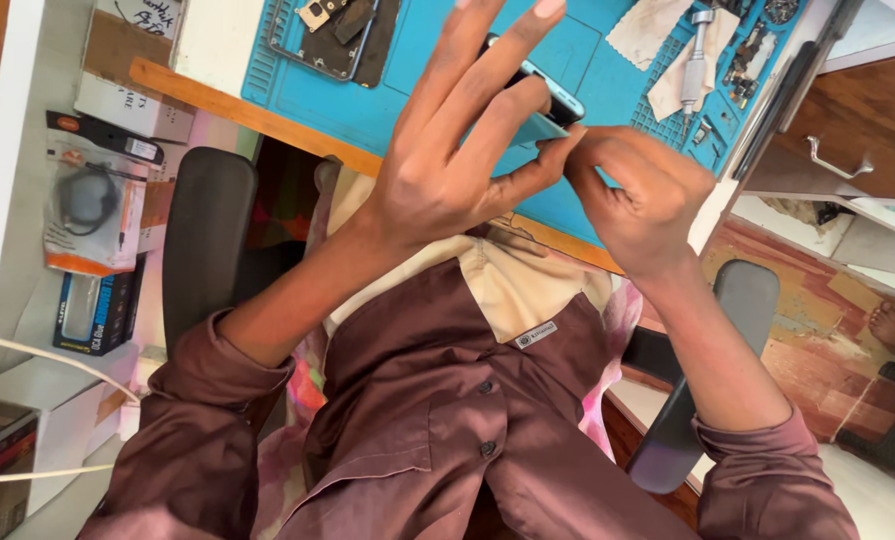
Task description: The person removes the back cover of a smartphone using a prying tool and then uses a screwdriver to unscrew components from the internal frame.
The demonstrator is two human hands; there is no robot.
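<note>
Fingers (487, 75) of the left hand (447, 170) fan apart, while its thumb and a bent finger pinch the near edge of a slim teal phone (552, 100) held above the blue work mat (407, 95). The right hand (632, 190) curls shut, fingertips pressing the phone's lower corner beside the left thumb. The phone looks light, stiff and thin, probably slippery and breakable, best gripped along its side edges. A screwdriver (695, 60) lies on the mat, with an opened phone frame (332, 35) well apart.

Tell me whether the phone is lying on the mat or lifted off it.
Lifted: the phone is pinched between the left hand and right hand, above the blue mat.
</note>
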